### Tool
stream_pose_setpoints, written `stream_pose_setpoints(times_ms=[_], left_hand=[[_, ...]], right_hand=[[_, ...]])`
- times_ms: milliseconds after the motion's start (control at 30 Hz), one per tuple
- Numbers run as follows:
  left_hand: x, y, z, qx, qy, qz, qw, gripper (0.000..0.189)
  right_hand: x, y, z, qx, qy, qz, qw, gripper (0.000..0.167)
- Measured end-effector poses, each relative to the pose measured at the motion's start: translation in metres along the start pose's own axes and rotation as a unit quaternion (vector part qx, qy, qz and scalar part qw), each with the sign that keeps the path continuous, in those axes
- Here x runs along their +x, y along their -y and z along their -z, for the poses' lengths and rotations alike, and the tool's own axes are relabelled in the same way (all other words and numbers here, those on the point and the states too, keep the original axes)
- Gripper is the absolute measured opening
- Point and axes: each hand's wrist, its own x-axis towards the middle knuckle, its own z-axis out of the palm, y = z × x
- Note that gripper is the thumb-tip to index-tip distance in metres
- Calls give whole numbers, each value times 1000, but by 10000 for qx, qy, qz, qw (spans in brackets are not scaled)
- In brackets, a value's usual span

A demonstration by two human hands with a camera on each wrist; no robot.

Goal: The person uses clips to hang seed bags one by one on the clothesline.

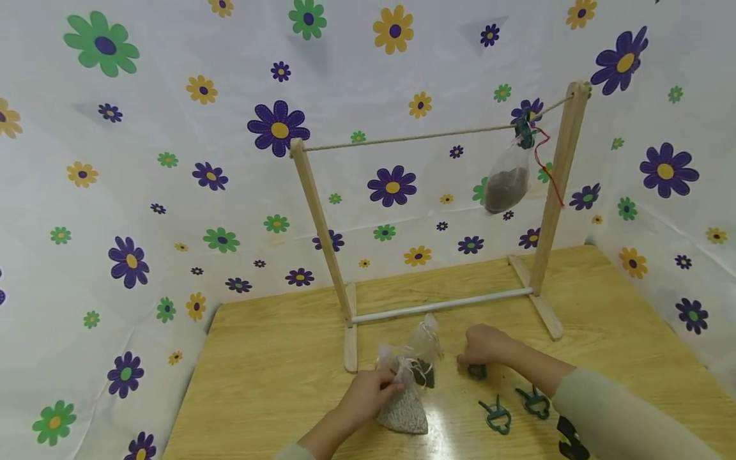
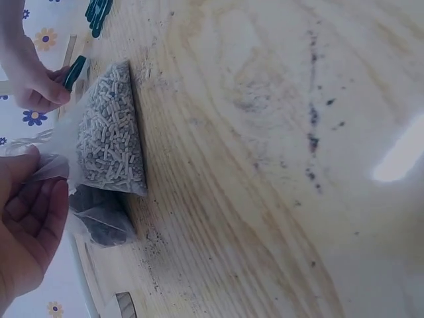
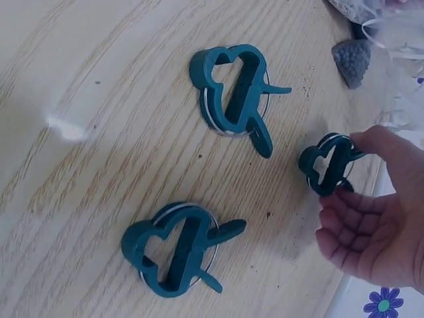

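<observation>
My left hand (image 1: 365,397) pinches the gathered top of a sheer drawstring bag (image 1: 404,410) filled with pale grey pellets, its base on the table. Right behind it stands a second sheer bag (image 1: 424,375) with dark contents. Farther right, my right hand (image 1: 489,345) holds a green spring plant clip (image 3: 324,162) by its handles, thumb on one side and fingers on the other, close over the tabletop. Two more green clips, one nearer the front (image 1: 497,418) and one beside my forearm (image 1: 535,404), lie on the wood.
A wooden frame (image 1: 552,191) with a rope (image 1: 408,138) across its top stands at the back. Near its right post hangs a sheer bag (image 1: 507,188) of brown contents, clipped to the rope, with a red string (image 1: 552,172) dangling. A dark object (image 1: 569,439) lies partly under my right sleeve.
</observation>
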Motion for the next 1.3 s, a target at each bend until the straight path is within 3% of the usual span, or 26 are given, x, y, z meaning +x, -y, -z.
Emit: stream_pose_setpoints(times_ms=[133, 233, 300, 433, 567, 700, 800, 1033, 1300], left_hand=[[-6, -2, -1, -130, 57, 11, 9999, 23], [-9, -3, -3, -111, -124, -320, 9993, 20], [-11, -3, -5, 107, -349, -725, 9967, 17], [-13, -6, -8, 660, -828, -1611, 9812, 11], [-12, -13, -8, 807, -1084, -2092, 9685, 9], [-9, -18, -7, 748, -1288, -2346, 9606, 7], [-6, -23, -4, 572, -1258, -2330, 9626, 7], [-2, -47, 13, -38, -859, -1645, 9826, 16], [5, -67, 33, -139, -968, -1881, 9773, 13]], right_hand=[[-3, -1, 1, 77, -133, 323, 9994, 34], [-5, -1, 4, 90, -211, 501, 9985, 26], [-7, -1, 7, 71, -266, 666, 9974, 24], [-12, -2, 13, -83, -378, 1171, 9924, 24], [-18, -2, 23, -160, -405, 1695, 9846, 25], [-24, 3, 34, -123, -370, 1920, 9806, 24], [-30, 8, 43, -97, -414, 1973, 9794, 22], [-41, 20, 70, -199, -733, 2385, 9682, 23], [-49, 28, 96, -524, -1271, 2839, 9490, 25]])
